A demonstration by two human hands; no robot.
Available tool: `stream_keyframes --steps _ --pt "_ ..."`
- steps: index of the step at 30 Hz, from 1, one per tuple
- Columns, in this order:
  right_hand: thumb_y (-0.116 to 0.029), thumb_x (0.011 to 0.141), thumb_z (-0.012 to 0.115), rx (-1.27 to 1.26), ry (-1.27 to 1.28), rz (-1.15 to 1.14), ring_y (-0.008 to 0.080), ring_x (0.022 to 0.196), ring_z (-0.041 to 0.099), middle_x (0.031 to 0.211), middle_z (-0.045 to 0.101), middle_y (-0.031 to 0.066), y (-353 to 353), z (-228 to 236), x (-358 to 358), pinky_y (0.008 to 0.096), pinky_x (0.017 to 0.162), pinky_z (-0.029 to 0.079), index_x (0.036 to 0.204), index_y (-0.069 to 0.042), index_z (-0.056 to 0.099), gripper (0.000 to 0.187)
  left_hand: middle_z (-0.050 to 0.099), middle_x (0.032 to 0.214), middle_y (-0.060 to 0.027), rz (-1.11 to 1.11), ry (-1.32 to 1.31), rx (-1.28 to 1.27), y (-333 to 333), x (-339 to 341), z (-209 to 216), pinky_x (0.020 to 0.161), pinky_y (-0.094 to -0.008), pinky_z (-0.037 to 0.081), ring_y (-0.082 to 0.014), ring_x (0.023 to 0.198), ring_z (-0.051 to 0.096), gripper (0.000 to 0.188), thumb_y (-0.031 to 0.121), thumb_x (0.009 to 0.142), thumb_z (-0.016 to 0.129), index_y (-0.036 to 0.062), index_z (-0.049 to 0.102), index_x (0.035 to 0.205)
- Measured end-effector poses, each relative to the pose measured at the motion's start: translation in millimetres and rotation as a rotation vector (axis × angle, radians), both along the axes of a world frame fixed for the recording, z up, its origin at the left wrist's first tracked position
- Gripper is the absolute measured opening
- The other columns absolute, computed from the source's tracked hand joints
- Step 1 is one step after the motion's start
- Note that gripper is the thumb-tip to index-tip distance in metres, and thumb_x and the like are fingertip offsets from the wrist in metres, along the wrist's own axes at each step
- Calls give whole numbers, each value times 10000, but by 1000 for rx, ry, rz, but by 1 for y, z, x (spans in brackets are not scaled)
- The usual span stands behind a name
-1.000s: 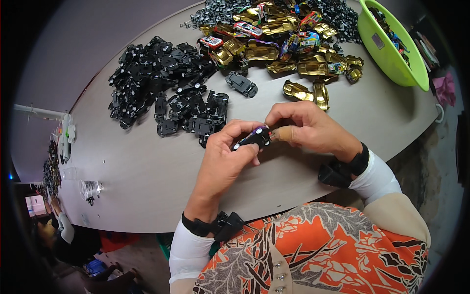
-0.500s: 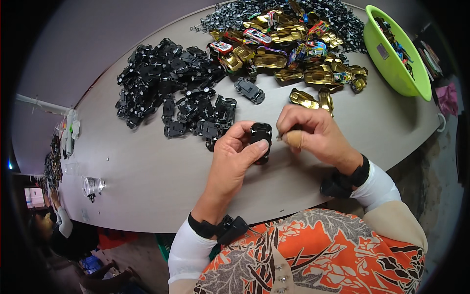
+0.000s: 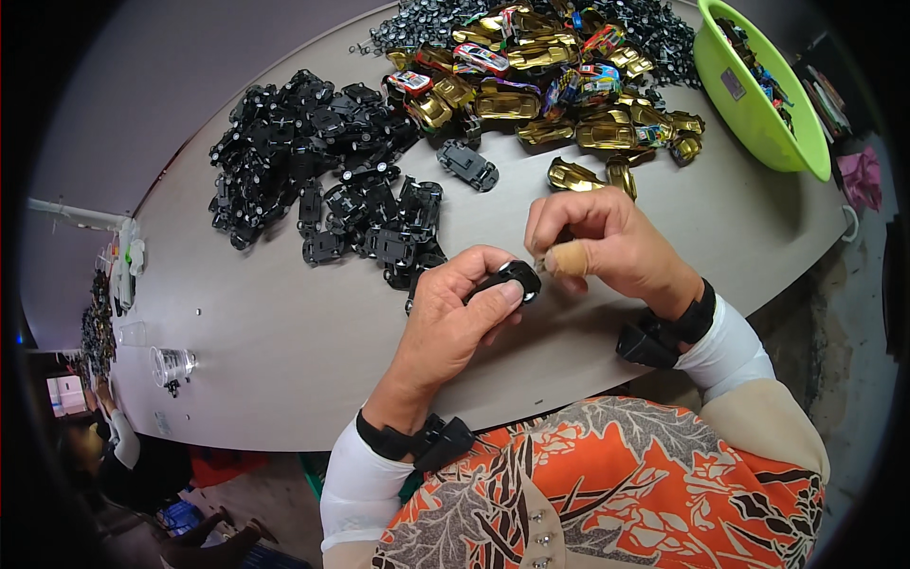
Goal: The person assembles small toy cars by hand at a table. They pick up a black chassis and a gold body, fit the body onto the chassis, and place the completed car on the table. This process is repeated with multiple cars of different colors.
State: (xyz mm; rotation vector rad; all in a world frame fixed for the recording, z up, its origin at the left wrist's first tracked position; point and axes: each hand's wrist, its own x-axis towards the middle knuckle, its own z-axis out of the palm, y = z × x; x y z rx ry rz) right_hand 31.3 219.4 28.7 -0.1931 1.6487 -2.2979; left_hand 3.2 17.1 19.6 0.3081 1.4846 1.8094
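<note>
Half a second ago I saw the little black toy car (image 3: 518, 269) stood nearly upright on end in the left hand (image 3: 453, 308), near the middle of the frame; now it is tipped over to a slant, one end towards the right, and the purplish side seen a second ago has turned from view. The right hand (image 3: 611, 248), right of centre, has brought its fingertips back close beside that end, though I can't fairly tell whether they touch, and it now covers the lower tip of a gold car body (image 3: 621, 175).
</note>
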Motion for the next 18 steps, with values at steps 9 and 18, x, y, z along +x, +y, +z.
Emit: stream_keyframes --steps 9,18 --pt "-61 775 629 139 -82 71 57 558 492 750 541 9 6 -4 -4 191 464 390 823 -8 584 84 581 764 4 18 134 -69 6 -3 0 439 -132 344 -11 585 511 173 127 814 591 10 588 941" --pt "-99 759 569 616 130 -96 28 500 376 625 412 -44 -18 -16 12 201 430 275 732 -47 498 92 549 618 -215 256 794 -205 8 9 -35 529 -393 444 -347 565 569 142 103 665 604 -28 567 706"
